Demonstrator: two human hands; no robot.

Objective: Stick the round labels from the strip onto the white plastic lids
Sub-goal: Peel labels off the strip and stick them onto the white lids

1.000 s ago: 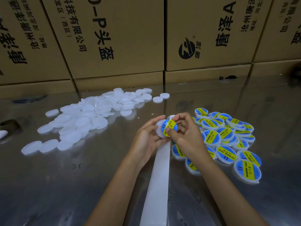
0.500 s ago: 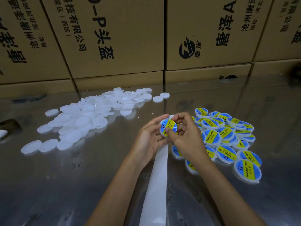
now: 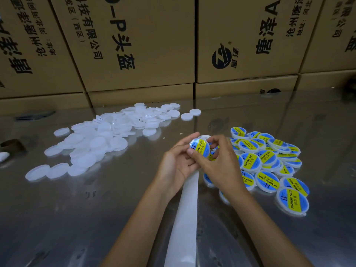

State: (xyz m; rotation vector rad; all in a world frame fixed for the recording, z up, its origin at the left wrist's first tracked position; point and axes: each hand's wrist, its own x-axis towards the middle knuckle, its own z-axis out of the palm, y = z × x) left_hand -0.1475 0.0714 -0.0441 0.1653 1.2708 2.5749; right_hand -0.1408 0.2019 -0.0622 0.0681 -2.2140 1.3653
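Since a moment ago, your right hand point(image 3: 215, 162) has pressed the label flat onto the lid point(image 3: 199, 147); your left hand point(image 3: 176, 162) grips its edge.

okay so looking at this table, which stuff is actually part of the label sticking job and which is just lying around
Part of the job: lid in both hands, left hand, right hand, plain white lids, labelled lids, backing strip.

Just lying about: cardboard boxes, dark ring at the left edge.
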